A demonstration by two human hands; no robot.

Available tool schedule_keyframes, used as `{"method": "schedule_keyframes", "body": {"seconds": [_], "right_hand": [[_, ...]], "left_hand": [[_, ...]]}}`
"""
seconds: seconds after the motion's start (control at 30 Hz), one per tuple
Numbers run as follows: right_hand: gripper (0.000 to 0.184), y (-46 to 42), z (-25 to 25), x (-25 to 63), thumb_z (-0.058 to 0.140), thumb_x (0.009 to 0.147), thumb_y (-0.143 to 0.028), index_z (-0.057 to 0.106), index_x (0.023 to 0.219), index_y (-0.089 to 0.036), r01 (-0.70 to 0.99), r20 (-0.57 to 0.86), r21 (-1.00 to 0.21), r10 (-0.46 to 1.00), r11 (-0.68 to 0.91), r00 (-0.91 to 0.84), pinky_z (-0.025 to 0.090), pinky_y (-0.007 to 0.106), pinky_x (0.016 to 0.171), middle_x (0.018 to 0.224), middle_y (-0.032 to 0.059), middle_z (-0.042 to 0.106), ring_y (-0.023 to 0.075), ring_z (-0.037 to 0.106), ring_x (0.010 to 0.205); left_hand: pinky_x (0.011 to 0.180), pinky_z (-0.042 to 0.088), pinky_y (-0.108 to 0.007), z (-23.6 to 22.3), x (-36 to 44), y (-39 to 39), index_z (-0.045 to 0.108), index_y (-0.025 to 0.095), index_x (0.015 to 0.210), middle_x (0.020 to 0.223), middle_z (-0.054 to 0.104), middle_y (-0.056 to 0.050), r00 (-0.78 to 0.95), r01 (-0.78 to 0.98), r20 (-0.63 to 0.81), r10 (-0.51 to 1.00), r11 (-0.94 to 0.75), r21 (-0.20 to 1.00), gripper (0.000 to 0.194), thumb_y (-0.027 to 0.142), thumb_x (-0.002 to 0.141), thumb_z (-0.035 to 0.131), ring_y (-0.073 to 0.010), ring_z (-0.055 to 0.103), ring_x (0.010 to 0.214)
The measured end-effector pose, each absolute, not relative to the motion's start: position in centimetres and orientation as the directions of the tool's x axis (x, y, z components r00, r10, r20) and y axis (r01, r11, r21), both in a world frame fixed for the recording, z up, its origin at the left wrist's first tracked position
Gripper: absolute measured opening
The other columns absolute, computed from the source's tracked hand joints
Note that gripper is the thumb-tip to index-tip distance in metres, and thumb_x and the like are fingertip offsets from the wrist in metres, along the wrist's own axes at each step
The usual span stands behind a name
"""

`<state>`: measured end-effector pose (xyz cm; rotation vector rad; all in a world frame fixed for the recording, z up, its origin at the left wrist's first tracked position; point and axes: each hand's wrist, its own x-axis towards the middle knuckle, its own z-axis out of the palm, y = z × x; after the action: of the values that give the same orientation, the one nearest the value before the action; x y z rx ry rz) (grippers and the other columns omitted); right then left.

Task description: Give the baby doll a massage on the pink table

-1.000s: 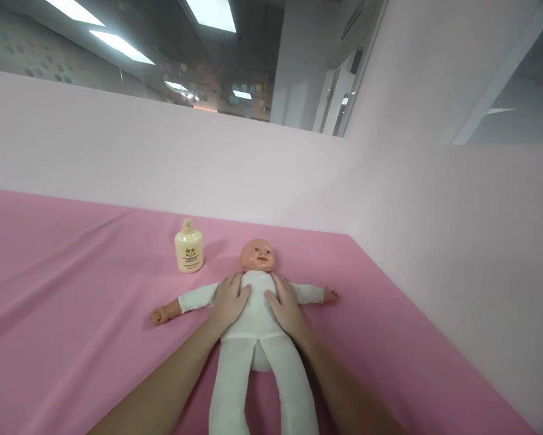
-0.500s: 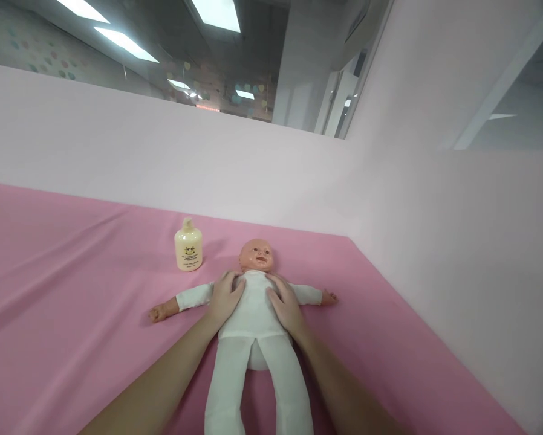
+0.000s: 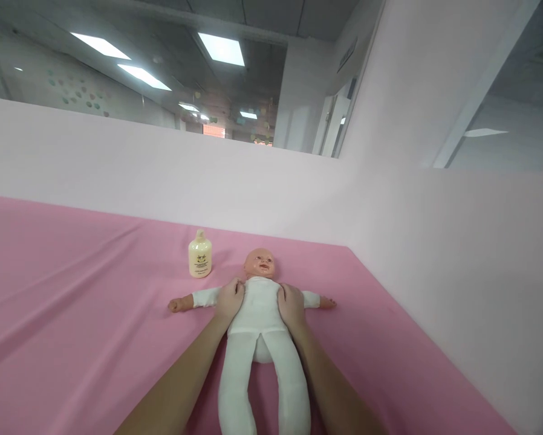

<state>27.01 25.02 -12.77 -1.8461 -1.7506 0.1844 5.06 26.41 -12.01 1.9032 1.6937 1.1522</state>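
One doll (image 3: 257,308), one cream bottle (image 3: 199,257), two hands, left hand (image 3: 228,300), right hand (image 3: 291,305), one pink cloth (image 3: 72,302)

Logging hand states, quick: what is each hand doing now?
Left hand: open, flat on the doll.
Right hand: open, flat on the doll.

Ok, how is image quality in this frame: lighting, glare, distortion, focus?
Head view: even, soft light, faint shadows beside the doll and bottle; ceiling panels blow out white; wide-angle lens bends the wall edges and stretches the forearms; left hand and right hand look sharp, no motion blur.
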Motion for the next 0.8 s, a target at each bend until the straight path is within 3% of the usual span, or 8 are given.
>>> {"method": "schedule_keyframes", "body": {"seconds": [0.1, 0.23, 0.4, 0.53, 0.63, 0.73, 0.8], "right_hand": [[0.045, 25.0, -12.9, 27.4, 0.031, 0.105, -0.030, 0.062, 0.134, -0.018, 0.879, 0.259, -0.475, 0.962, 0.045, 0.091, 0.027, 0.025, 0.120, 0.131, 0.0055, 0.052, 0.0120, 0.044, 0.127], [0.050, 24.3, -13.2, 28.3, 0.033, 0.106, -0.038, 0.050, 0.151, -0.023, 0.892, 0.218, -0.446, 0.976, 0.078, 0.024, 0.021, 0.029, 0.128, 0.149, 0.0017, 0.036, 0.0137, 0.031, 0.143], [0.057, 23.7, -14.0, 29.1, 0.028, 0.107, -0.045, 0.038, 0.160, -0.025, 0.893, 0.195, -0.443, 0.981, 0.076, 0.013, 0.011, 0.037, 0.133, 0.157, -0.0003, 0.020, 0.0167, 0.017, 0.152], [0.056, 24.0, -15.1, 29.7, 0.034, 0.103, -0.043, 0.051, 0.150, -0.019, 0.816, 0.358, -0.529, 0.933, 0.232, -0.034, 0.023, 0.032, 0.129, 0.148, 0.0043, 0.037, 0.0150, 0.032, 0.144], [0.046, 24.2, -15.3, 30.0, 0.038, 0.098, -0.038, 0.067, 0.123, -0.013, 0.739, 0.495, -0.599, 0.868, 0.308, 0.040, 0.038, 0.025, 0.113, 0.127, 0.0074, 0.054, 0.0120, 0.049, 0.121], [0.034, 24.0, -14.7, 30.0, 0.040, 0.094, -0.029, 0.067, 0.099, -0.010, 0.711, 0.505, -0.642, 0.856, 0.286, 0.112, 0.040, 0.018, 0.098, 0.109, 0.0066, 0.059, 0.0091, 0.053, 0.104], [0.029, 23.5, -13.9, 29.7, 0.041, 0.095, -0.026, 0.065, 0.099, -0.010, 0.714, 0.433, -0.666, 0.891, 0.215, 0.135, 0.037, 0.013, 0.086, 0.100, 0.0045, 0.060, 0.0061, 0.053, 0.093]], "left_hand": [[0.081, 0.044, -0.032, -11.7, 5.2, 26.3, 0.065, 0.020, 0.106, 0.100, 0.075, -0.007, -0.041, 0.715, 0.326, 0.944, -0.200, 0.669, 0.029, 0.023, 0.099, 0.038, -0.0230, 0.069, 0.096], [0.080, 0.042, -0.033, -11.7, 5.0, 25.4, 0.064, 0.019, 0.116, 0.104, 0.074, -0.010, -0.001, 0.772, 0.296, 0.955, -0.188, 0.607, 0.033, 0.024, 0.100, 0.036, -0.0255, 0.069, 0.097], [0.082, 0.041, -0.036, -11.6, 4.2, 22.8, 0.050, 0.018, 0.141, 0.108, 0.073, -0.013, 0.100, 0.835, 0.255, 0.962, -0.221, 0.503, 0.044, 0.033, 0.105, 0.030, -0.0289, 0.069, 0.101], [0.074, 0.038, -0.033, -10.9, 4.1, 21.6, 0.055, 0.016, 0.114, 0.095, 0.073, -0.010, 0.086, 0.851, 0.208, 0.974, -0.180, 0.493, 0.034, 0.036, 0.105, 0.028, -0.0267, 0.069, 0.090], [0.073, 0.036, -0.033, -10.6, 4.2, 21.8, 0.051, 0.019, 0.096, 0.089, 0.070, -0.009, 0.112, 0.839, 0.221, 0.969, -0.212, 0.502, 0.027, 0.031, 0.104, 0.029, -0.0256, 0.067, 0.086], [0.076, 0.037, -0.033, -10.7, 4.0, 22.5, 0.048, 0.020, 0.089, 0.089, 0.068, -0.008, 0.155, 0.791, 0.262, 0.953, -0.279, 0.545, 0.022, 0.028, 0.101, 0.030, -0.0246, 0.064, 0.086], [0.077, 0.037, -0.034, -11.1, 3.9, 22.8, 0.046, 0.021, 0.085, 0.089, 0.066, -0.008, 0.164, 0.762, 0.291, 0.943, -0.308, 0.569, 0.022, 0.028, 0.099, 0.031, -0.0239, 0.062, 0.087]]}}
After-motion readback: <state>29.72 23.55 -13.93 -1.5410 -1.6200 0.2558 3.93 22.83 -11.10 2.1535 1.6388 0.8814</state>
